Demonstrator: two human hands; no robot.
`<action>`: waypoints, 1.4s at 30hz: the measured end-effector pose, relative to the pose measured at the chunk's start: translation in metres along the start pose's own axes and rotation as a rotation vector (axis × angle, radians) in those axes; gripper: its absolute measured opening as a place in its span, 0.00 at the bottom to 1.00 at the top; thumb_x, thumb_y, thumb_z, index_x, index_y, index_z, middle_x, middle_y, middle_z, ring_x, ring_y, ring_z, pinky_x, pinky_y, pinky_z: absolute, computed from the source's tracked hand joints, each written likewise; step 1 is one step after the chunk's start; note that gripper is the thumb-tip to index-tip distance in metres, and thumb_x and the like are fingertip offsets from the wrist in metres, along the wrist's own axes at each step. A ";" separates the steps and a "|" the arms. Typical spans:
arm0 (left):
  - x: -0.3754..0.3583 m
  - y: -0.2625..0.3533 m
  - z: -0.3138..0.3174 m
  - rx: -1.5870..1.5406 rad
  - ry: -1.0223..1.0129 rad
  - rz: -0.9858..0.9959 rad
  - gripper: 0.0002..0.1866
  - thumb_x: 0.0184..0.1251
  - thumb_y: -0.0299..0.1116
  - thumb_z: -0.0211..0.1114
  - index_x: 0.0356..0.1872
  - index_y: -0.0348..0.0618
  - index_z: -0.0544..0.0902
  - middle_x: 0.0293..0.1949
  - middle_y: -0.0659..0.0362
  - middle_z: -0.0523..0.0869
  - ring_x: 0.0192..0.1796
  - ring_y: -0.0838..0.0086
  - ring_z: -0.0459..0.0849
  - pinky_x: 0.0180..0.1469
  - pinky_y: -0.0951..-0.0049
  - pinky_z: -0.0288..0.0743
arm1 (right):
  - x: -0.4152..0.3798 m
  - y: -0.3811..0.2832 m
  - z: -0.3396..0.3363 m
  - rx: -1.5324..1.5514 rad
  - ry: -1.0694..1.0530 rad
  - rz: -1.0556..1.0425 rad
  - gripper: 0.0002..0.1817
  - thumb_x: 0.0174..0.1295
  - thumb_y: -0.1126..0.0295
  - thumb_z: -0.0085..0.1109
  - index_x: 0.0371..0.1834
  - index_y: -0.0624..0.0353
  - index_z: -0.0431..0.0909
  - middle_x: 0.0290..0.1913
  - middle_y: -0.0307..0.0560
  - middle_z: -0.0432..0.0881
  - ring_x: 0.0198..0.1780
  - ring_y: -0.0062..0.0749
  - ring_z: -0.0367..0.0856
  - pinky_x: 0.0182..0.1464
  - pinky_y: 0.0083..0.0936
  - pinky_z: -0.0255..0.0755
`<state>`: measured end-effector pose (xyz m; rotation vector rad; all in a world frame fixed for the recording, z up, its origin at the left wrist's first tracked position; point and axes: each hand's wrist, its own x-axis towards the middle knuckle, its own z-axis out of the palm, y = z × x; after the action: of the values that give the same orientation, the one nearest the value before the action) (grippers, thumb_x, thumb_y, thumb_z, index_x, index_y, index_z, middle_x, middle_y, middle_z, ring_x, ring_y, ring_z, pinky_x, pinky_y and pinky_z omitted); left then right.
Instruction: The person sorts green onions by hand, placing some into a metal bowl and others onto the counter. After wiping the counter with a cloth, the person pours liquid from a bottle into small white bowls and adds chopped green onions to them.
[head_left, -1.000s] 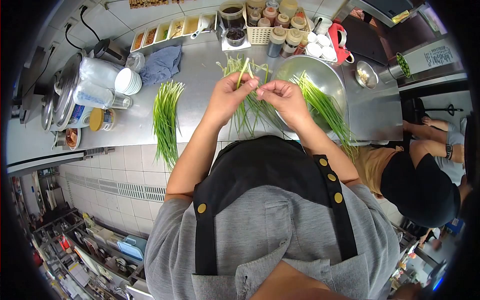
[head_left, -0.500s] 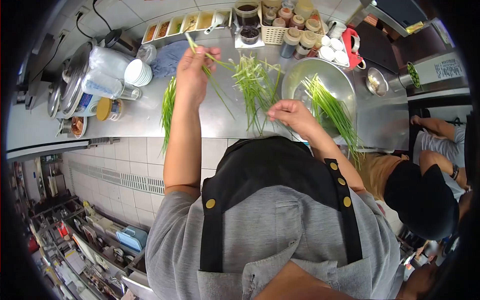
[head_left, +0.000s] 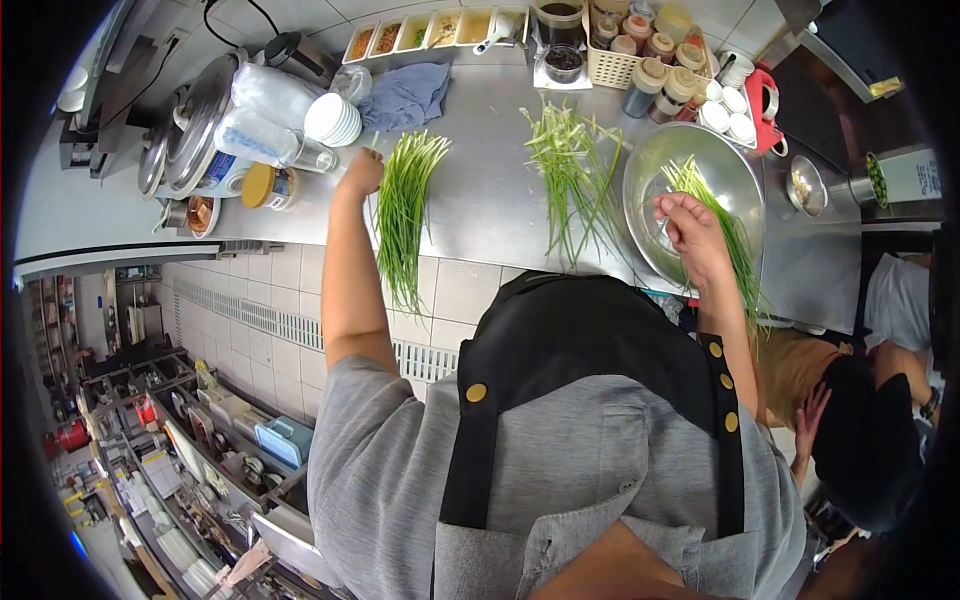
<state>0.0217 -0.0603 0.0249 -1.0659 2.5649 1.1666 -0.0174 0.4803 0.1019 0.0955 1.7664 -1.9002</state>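
Observation:
My left hand (head_left: 362, 172) is closed at the left edge of a neat bundle of green onions (head_left: 405, 205). A pale stalk end pokes out just above its fingers. Over the large steel bowl (head_left: 640, 170) my right hand (head_left: 692, 238) has thumb and fingertips pinched together; what they hold, if anything, I cannot make out. Behind that hand, another bunch of green onions (head_left: 722, 210) lies across the bowl, its green tips hanging past the rim. Between the two hands is a looser, tangled pile of green onions (head_left: 572, 165) on the steel counter (head_left: 480, 180).
A row of topping trays (head_left: 440, 35) and a basket of sauce bottles (head_left: 620, 70) line the back. A blue cloth (head_left: 405, 95), stacked white cups (head_left: 332, 120) and a yellow-lidded jar (head_left: 265, 187) stand left. At right are a small metal bowl (head_left: 806, 187) and another person (head_left: 860, 440).
My left hand has moved down and left, to beside the left bundle. My right hand has gone from the loose pile to over the bowl. The view has shifted.

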 end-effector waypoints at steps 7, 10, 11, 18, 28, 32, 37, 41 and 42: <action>0.043 -0.013 0.022 0.370 -0.079 -0.020 0.24 0.60 0.32 0.52 0.58 0.33 0.70 0.60 0.31 0.71 0.63 0.40 0.69 0.64 0.54 0.65 | -0.001 0.000 -0.010 -0.019 0.030 0.013 0.10 0.65 0.63 0.57 0.42 0.56 0.80 0.32 0.30 0.79 0.23 0.08 0.61 0.23 0.08 0.51; 0.040 -0.008 0.011 0.499 -0.038 0.088 0.24 0.59 0.31 0.53 0.58 0.33 0.73 0.57 0.33 0.74 0.62 0.42 0.71 0.64 0.55 0.65 | -0.001 0.000 -0.016 -0.003 0.058 0.017 0.10 0.65 0.63 0.57 0.43 0.56 0.80 0.32 0.30 0.79 0.23 0.08 0.62 0.23 0.08 0.51; 0.038 -0.008 0.005 0.444 -0.050 0.103 0.24 0.58 0.30 0.53 0.58 0.33 0.73 0.54 0.35 0.77 0.58 0.44 0.75 0.61 0.56 0.69 | -0.001 0.000 -0.018 0.002 0.081 0.016 0.11 0.65 0.63 0.57 0.44 0.56 0.80 0.33 0.30 0.79 0.22 0.08 0.62 0.23 0.08 0.51; 0.021 -0.014 0.001 0.055 -0.017 -0.022 0.23 0.56 0.23 0.53 0.56 0.35 0.77 0.40 0.44 0.85 0.33 0.61 0.85 0.33 0.67 0.79 | 0.010 0.004 -0.064 -0.033 0.274 -0.040 0.11 0.65 0.64 0.57 0.43 0.58 0.80 0.33 0.32 0.80 0.21 0.07 0.63 0.19 0.07 0.51; -0.033 0.013 0.022 -0.070 0.163 0.291 0.17 0.63 0.27 0.60 0.53 0.35 0.79 0.46 0.47 0.84 0.47 0.65 0.82 0.50 0.69 0.73 | 0.084 0.063 -0.146 -0.803 0.662 -0.281 0.09 0.53 0.66 0.65 0.33 0.58 0.84 0.32 0.49 0.86 0.34 0.36 0.85 0.38 0.30 0.77; -0.060 0.046 0.040 -0.223 0.055 0.324 0.16 0.67 0.27 0.58 0.54 0.36 0.77 0.43 0.54 0.83 0.44 0.73 0.79 0.49 0.76 0.70 | 0.103 0.069 -0.106 -1.065 0.552 -0.018 0.07 0.52 0.62 0.64 0.31 0.49 0.83 0.34 0.47 0.86 0.38 0.42 0.85 0.41 0.35 0.77; -0.089 0.074 0.071 -0.285 -0.030 0.336 0.16 0.66 0.28 0.60 0.54 0.39 0.78 0.44 0.57 0.82 0.40 0.78 0.76 0.46 0.79 0.69 | 0.094 0.057 -0.077 -1.285 0.600 0.182 0.09 0.54 0.60 0.62 0.36 0.49 0.82 0.39 0.49 0.85 0.43 0.44 0.84 0.45 0.38 0.77; -0.112 0.089 0.100 -0.293 -0.167 0.379 0.17 0.66 0.29 0.61 0.55 0.43 0.79 0.47 0.59 0.81 0.41 0.76 0.77 0.47 0.76 0.71 | 0.107 0.072 -0.085 -1.298 0.637 0.199 0.13 0.56 0.57 0.62 0.39 0.51 0.82 0.39 0.51 0.85 0.44 0.44 0.84 0.46 0.39 0.77; -0.116 0.092 0.108 -0.289 -0.189 0.407 0.17 0.65 0.29 0.61 0.55 0.43 0.79 0.49 0.57 0.81 0.43 0.74 0.78 0.48 0.75 0.72 | 0.110 0.075 -0.086 -1.325 0.654 0.157 0.14 0.56 0.56 0.62 0.39 0.53 0.83 0.40 0.52 0.85 0.45 0.46 0.84 0.46 0.39 0.77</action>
<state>0.0302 0.1209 0.0504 -0.4444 2.5836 1.6821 -0.1055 0.5249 -0.0220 0.3608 2.9567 -0.2816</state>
